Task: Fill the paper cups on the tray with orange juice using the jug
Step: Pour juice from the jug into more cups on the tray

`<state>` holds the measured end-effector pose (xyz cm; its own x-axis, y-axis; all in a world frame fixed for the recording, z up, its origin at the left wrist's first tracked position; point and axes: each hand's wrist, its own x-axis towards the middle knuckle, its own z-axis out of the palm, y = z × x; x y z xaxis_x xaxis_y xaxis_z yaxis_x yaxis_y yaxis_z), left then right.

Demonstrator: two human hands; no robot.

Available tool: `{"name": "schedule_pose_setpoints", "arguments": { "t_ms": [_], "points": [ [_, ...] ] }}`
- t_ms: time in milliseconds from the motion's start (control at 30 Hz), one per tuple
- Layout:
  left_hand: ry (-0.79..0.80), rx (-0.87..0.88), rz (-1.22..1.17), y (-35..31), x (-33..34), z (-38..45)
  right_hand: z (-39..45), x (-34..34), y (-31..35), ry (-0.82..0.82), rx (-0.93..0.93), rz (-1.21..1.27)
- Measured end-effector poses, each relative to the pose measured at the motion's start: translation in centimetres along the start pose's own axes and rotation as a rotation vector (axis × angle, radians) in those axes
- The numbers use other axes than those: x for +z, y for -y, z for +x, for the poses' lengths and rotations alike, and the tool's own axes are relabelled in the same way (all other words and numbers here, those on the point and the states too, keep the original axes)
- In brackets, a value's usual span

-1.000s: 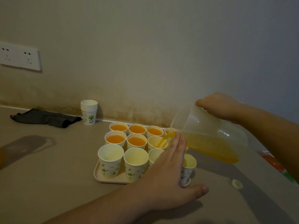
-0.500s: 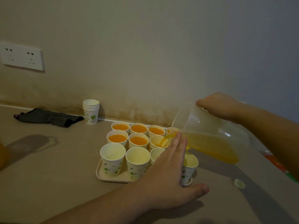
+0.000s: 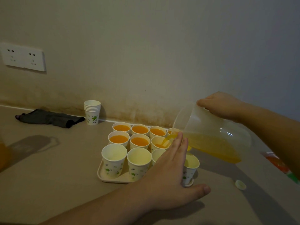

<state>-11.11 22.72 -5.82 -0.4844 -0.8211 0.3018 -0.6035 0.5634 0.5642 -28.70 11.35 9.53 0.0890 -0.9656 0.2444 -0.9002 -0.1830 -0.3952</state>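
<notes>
Jug (image 3: 211, 135) tilted over tray (image 3: 103, 176), right hand (image 3: 222, 105) gripping handle, juice pouring into middle-row cup (image 3: 159, 142). Left hand (image 3: 168, 179) flat, fingers straight, over front cups. Five cups full.

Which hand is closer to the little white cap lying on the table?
Left. The left hand rests open by the tray, its thumb reaching toward the white cap. The right hand is up high, gripping the jug.
</notes>
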Motion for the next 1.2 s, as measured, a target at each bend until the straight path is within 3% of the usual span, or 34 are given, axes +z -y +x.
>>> {"name": "schedule_pose_setpoints", "arguments": {
  "t_ms": [1200],
  "points": [
    [-0.009,-0.003,-0.004,-0.07,0.1,-0.2,-0.2,-0.26,0.4,0.01,-0.022,-0.035]
  ]
}}
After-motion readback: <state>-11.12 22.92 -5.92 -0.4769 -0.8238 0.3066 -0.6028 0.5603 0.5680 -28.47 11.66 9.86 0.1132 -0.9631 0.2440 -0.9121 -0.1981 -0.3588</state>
